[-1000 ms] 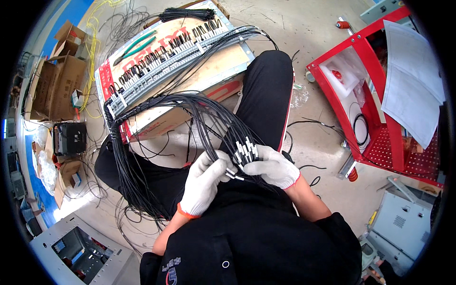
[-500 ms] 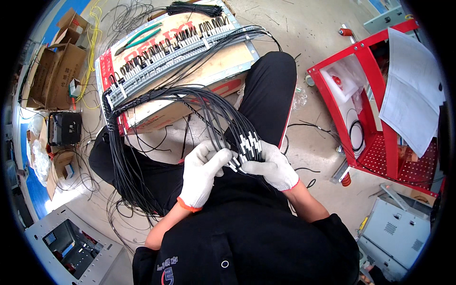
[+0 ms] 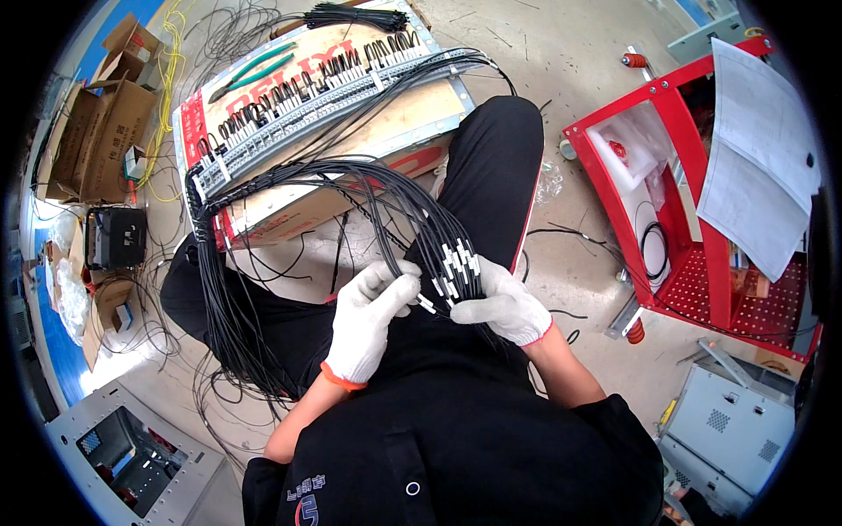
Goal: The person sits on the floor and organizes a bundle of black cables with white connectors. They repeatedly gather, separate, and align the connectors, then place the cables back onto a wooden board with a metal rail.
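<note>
In a white knitted glove, my right hand (image 3: 506,307) is closed round a bundle of black wires (image 3: 421,210), the thumb lying across them. White marker sleeves (image 3: 458,263) sit near the wire ends. To its left, my gloved left hand (image 3: 373,307) pinches a few of the black wires, with a white sleeve (image 3: 425,303) showing just past the fingertips. The wires arch over from a bound harness (image 3: 200,215) at the corner of a wooden-topped box (image 3: 408,114). On that box lies a long grey terminal strip (image 3: 289,127) with looped black wires along it.
Green-handled pliers (image 3: 254,74) and a bunch of black cable ties (image 3: 355,16) lie on the box. A red metal frame (image 3: 605,114) with paper sheets (image 3: 759,158) stands at right. Cardboard boxes (image 3: 110,131) and a grey metal housing (image 3: 193,460) are at left; loose wires litter the floor.
My left hand has drawn slightly left and down, parting its few wires from the main bundle. My right hand keeps its hold almost in place.
</note>
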The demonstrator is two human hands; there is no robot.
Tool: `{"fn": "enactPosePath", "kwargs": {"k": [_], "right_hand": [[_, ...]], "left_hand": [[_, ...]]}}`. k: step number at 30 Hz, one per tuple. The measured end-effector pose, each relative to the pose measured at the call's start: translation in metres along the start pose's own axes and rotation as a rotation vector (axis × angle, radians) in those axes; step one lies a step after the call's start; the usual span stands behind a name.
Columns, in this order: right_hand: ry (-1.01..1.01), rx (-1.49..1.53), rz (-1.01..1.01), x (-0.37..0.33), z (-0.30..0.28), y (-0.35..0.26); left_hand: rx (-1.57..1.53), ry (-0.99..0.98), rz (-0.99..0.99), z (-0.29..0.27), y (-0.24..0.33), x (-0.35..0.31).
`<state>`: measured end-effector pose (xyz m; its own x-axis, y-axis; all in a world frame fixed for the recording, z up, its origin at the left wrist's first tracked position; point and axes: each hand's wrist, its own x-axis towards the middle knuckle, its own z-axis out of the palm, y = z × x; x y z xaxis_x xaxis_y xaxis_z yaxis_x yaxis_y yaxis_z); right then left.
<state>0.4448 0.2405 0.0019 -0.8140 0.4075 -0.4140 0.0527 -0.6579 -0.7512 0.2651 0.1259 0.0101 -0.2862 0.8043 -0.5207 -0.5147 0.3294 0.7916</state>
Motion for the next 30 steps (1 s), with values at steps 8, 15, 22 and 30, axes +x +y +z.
{"fn": "enactPosePath", "kwargs": {"k": [8,15,22,30], "right_hand": [[0.021,-0.166,-0.026,-0.002,0.012,-0.006],[0.109,-0.223,-0.086,0.0,0.022,-0.003],[0.17,-0.203,-0.08,0.002,0.021,-0.001],[0.15,0.0,-0.04,0.003,0.016,-0.01]], "left_hand": [[0.012,0.06,-0.015,0.005,0.008,-0.005],[-0.027,0.054,0.039,0.008,0.004,0.001],[-0.155,-0.022,0.094,0.002,-0.007,0.009],[-0.045,-0.028,0.136,0.007,-0.005,0.005]]}}
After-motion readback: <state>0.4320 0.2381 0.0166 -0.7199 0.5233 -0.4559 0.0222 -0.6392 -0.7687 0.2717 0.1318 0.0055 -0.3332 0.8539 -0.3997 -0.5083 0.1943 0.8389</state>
